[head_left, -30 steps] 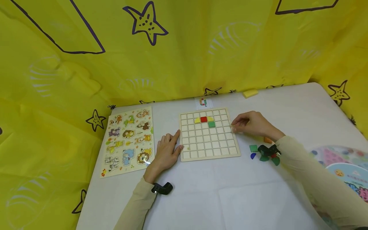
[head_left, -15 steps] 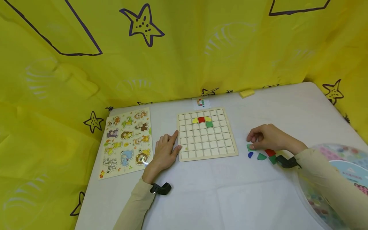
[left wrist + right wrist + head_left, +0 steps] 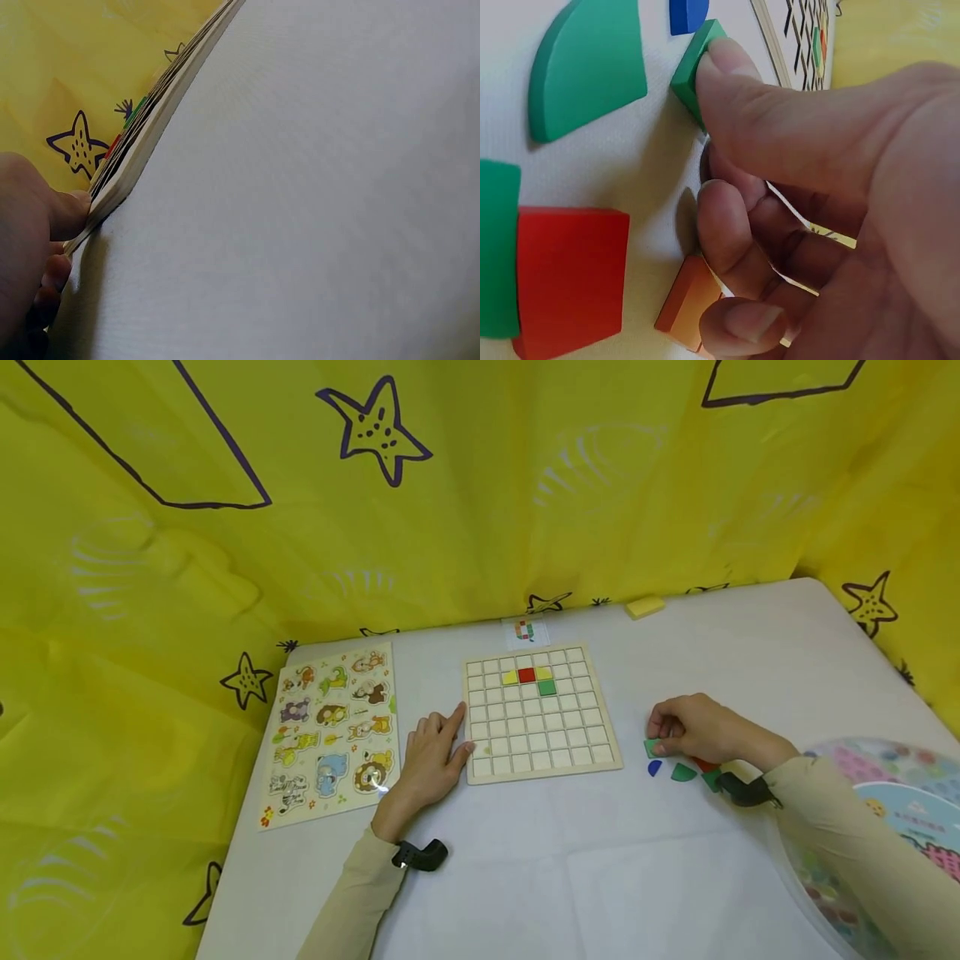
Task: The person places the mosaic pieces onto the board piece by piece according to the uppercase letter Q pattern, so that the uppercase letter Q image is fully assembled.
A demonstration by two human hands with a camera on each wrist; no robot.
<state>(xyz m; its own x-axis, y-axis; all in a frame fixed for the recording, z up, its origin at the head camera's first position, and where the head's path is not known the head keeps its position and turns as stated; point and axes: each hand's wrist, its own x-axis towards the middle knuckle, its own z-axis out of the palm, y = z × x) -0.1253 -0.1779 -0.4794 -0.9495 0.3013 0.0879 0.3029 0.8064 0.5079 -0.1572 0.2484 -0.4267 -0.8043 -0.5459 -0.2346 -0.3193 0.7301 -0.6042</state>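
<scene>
My left hand (image 3: 429,758) lies at the left edge of a wooden grid board (image 3: 540,768), thumb and index finger touching its rim. In the left wrist view the thumb (image 3: 69,214) is against the board's corner. To the right of the board, my right hand (image 3: 701,728) pinches a green square block (image 3: 697,71), which tilts up from the cloth. Close to that hand lie a blue half-round block (image 3: 655,768), a green quarter-round block (image 3: 683,772), a red block (image 3: 574,277) and an orange block (image 3: 688,304). On the board sit a red square (image 3: 527,675), a green square (image 3: 547,687) and two yellow quarter-rounds.
A small pattern card (image 3: 525,632) lies behind the board. An animal puzzle (image 3: 330,735) is at the left. A round clear tub (image 3: 911,810) stands at the right, partly behind the right sleeve. A yellow block (image 3: 645,607) lies near the back edge.
My right hand has moved from beside the board's right edge to the loose blocks at the right and now pinches the green square block. The left hand stays at the board.
</scene>
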